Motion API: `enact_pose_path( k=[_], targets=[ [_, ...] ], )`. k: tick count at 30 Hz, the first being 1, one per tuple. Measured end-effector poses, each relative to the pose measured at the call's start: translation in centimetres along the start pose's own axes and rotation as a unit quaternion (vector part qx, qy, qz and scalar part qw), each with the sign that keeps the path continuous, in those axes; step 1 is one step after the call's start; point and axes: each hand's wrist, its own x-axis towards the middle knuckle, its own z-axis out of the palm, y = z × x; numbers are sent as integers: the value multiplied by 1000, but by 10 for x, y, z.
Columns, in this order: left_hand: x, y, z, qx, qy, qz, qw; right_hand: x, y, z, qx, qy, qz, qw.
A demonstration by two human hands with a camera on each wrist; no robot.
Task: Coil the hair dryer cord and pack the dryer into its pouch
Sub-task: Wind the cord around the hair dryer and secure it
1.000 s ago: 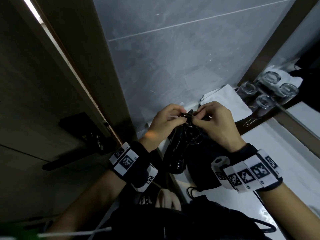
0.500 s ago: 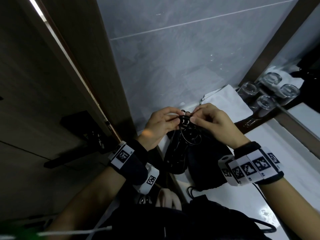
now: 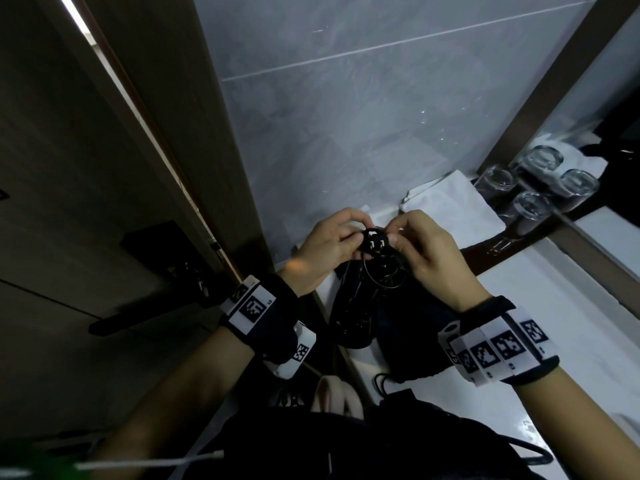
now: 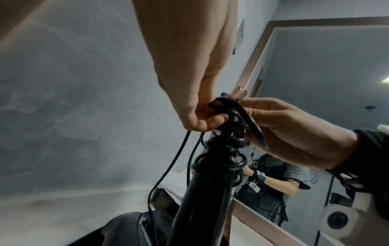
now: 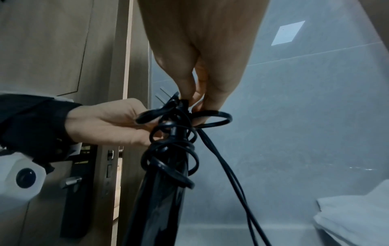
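The black hair dryer (image 3: 349, 313) stands handle-up on the counter, with the black cord (image 3: 384, 275) wound in loose loops round the handle top. Its plug (image 3: 375, 243) sits between both hands, prongs facing up. My left hand (image 3: 356, 234) curls its fingers round a cord loop (image 4: 221, 103) beside the plug. My right hand (image 3: 394, 237) pinches the plug (image 5: 174, 102) at its top, and a loop (image 5: 212, 119) circles below its fingers. Two cord strands (image 5: 229, 174) hang down. The black pouch (image 3: 412, 337) lies on the counter under my right wrist.
A folded white towel (image 3: 453, 202) lies behind the hands. Upturned glasses (image 3: 530, 209) stand on a dark tray by the mirror (image 3: 620, 105). The door with its black handle (image 3: 114, 323) is at the left. The white counter (image 3: 554, 306) runs to the right.
The plug has turned so its pronged face shows upward, and a cord loop now lies round it. Both hands stay at the same spot above the dryer.
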Motion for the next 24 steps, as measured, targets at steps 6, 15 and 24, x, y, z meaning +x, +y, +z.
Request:
enact_pose_path(
  k=[6,15,24],
  targets=[
    [-2,-3,3,70,30,34,997,-3,-4,-6,-3,-54,-41,998],
    [1,-2,6,72,84,49,993,-2,-21,8,41,36,-43,998],
    [9,-7,14,129,133,46,982,14,-37,-7,384,140,16,913]
  ],
)
